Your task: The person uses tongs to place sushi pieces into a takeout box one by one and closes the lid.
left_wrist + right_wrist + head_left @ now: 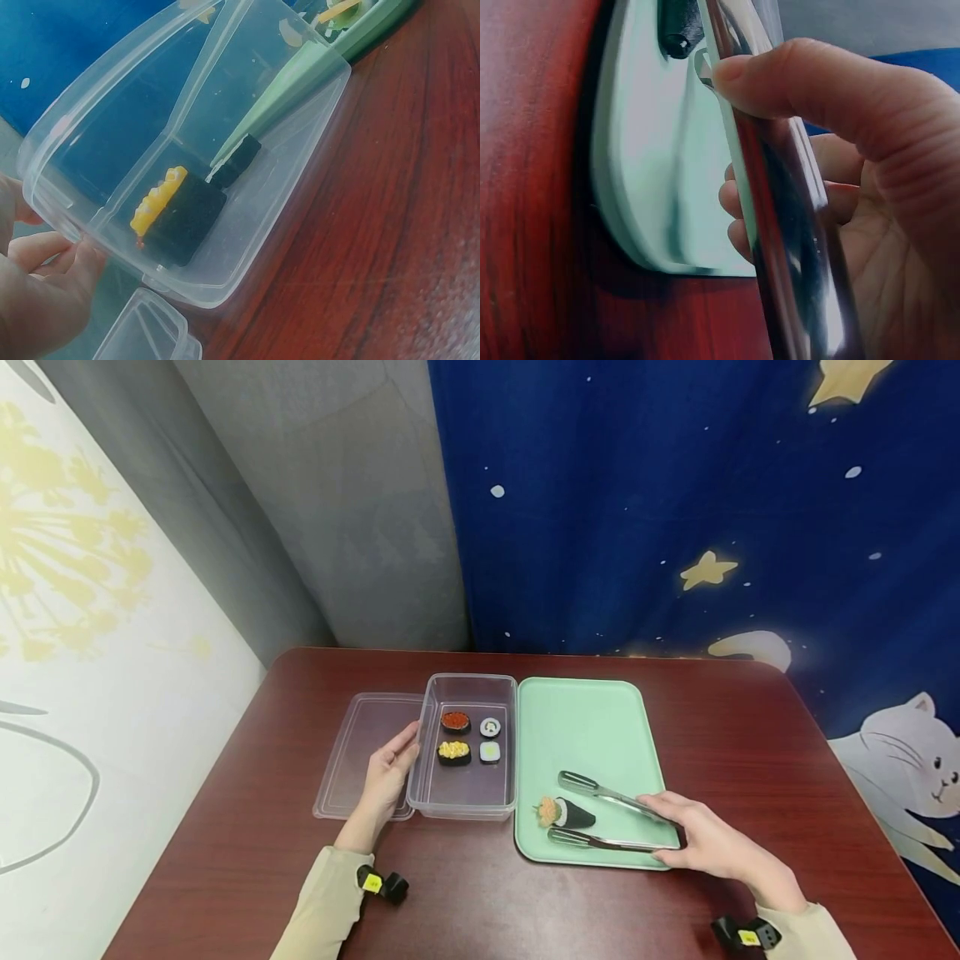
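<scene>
Where the metal tongs (787, 202) are held: in the right hand (701, 831), thumb on one arm and fingers at the other, the tips spread wide with nothing clasped, presumably so that the temaki roll (573, 813) can be spanned
Temaki roll: laid just left of the grip, between the tong tips, its orange-topped end pointed away from the right hand
Mint-green tray (585, 718): placed under the tongs, apparently so that the roll lies within easy reach of the grip
Clear plastic container (461, 793): set beside the tray, farther left of the grip; touched at its left rim by the left hand (386, 777), likely for steadying, though whether it is pinched cannot be told
Roe gunkan (455, 722), corn-topped gunkan (453, 753), round maki (490, 727) and square roll (490, 752): grouped two by two inside the container, well apart from the tongs
Clear lid (360, 760): laid beyond the container, seemingly so that the top is left uncovered
</scene>
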